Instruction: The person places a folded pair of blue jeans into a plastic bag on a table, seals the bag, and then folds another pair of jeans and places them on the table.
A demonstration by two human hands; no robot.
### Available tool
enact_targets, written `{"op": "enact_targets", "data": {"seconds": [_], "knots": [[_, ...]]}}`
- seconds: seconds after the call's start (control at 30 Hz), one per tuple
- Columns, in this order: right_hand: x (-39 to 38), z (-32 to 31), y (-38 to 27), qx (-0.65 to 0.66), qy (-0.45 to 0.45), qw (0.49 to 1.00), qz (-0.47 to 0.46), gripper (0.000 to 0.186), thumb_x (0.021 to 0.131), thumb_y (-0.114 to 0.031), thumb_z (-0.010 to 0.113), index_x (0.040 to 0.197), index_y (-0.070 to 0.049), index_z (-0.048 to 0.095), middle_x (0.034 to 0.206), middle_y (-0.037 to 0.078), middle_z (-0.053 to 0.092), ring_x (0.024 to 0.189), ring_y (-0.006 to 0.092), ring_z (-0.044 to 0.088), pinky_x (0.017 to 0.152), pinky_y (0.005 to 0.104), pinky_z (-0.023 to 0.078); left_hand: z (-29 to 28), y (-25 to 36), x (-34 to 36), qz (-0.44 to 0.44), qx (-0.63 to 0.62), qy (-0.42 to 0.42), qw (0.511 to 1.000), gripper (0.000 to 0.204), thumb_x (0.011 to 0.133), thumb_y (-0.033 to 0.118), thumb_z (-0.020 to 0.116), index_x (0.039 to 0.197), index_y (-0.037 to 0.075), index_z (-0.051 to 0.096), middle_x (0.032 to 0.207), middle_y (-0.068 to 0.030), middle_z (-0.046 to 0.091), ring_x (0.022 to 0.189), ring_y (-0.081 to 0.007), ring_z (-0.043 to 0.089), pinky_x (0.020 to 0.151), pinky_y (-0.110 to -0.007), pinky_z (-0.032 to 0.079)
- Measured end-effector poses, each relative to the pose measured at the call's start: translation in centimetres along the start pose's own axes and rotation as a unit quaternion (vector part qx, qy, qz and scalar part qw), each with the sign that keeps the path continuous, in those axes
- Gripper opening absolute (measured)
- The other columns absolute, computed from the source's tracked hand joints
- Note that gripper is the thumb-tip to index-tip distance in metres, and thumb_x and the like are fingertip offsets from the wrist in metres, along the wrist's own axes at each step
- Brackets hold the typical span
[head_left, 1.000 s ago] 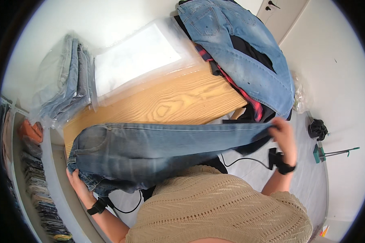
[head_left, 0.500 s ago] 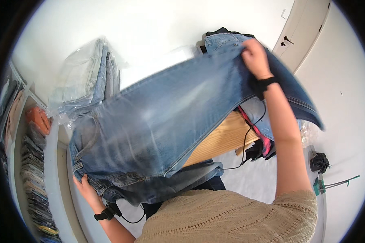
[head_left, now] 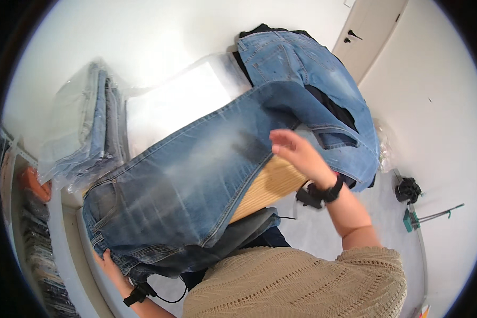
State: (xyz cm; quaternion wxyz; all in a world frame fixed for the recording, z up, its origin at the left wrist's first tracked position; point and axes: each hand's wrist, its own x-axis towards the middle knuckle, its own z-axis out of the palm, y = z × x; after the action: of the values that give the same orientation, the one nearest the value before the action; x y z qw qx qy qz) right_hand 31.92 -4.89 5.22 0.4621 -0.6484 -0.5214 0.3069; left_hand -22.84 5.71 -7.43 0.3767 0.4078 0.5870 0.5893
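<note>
A pair of faded blue jeans (head_left: 196,180) lies spread across the wooden table (head_left: 273,185), waistband at the lower left, legs running up to the right. My left hand (head_left: 111,267) grips the waistband at the lower left edge. My right hand (head_left: 297,153) hovers open above the table's right side, just beside the jeans' leg, holding nothing. Both wrists wear black bands.
A pile of other jeans and dark clothes (head_left: 307,74) sits at the table's far right. A stack of folded jeans in clear plastic bags (head_left: 85,127) lies at the left, with a flat clear bag (head_left: 180,100) next to it. Small dark items (head_left: 408,188) rest on the floor.
My right hand has let go of the jeans' legs after swinging them up and over; the jeans have dropped flat onto the table, and the hand has come down toward me.
</note>
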Motion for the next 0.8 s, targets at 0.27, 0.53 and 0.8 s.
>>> {"op": "enact_targets", "data": {"seconds": [0.27, 0.53, 0.8], "knots": [[-2.9, -3.8, 3.9, 0.226, 0.336, 0.913, -0.046, 0.049, 0.087, -0.023, 0.062, 0.124, 0.004, 0.043, 0.109, 0.008, 0.055, 0.094, 0.0141, 0.053, 0.085, 0.0284, 0.04, 1.6, 1.9, -0.8, -0.027, -0.02, -0.011, 0.999, 0.053, 0.084, 0.01, 0.048, 0.135, 0.0, 0.037, 0.134, -0.0132, 0.041, 0.119, -0.0252, 0.044, 0.101, -0.033, 0.032], [5.0, -13.3, -1.4, 0.271, 0.406, 0.857, -0.164, 0.02, 0.089, -0.025, 0.059, 0.086, -0.005, 0.056, 0.084, 0.002, 0.056, 0.075, 0.0128, 0.052, 0.072, 0.0258, 0.043, 0.8, 1.4, -0.5, 0.009, -0.006, -0.027, 1.0, 0.051, 0.085, 0.011, 0.049, 0.134, 0.0, 0.039, 0.133, -0.0122, 0.042, 0.12, -0.0235, 0.042, 0.101, -0.032, 0.031], [8.4, -23.5, 5.0, 0.178, 0.476, 0.85, -0.141, 0.019, 0.087, -0.016, 0.056, 0.096, 0.0, 0.058, 0.089, 0.007, 0.061, 0.081, 0.0158, 0.052, 0.074, 0.0279, 0.041, -0.1, 1.0, 0.0, 0.028, 0.018, -0.067, 0.997, 0.05, 0.084, 0.013, 0.052, 0.13, -0.002, 0.043, 0.128, -0.0131, 0.047, 0.116, -0.0238, 0.044, 0.099, -0.032, 0.032]]}}
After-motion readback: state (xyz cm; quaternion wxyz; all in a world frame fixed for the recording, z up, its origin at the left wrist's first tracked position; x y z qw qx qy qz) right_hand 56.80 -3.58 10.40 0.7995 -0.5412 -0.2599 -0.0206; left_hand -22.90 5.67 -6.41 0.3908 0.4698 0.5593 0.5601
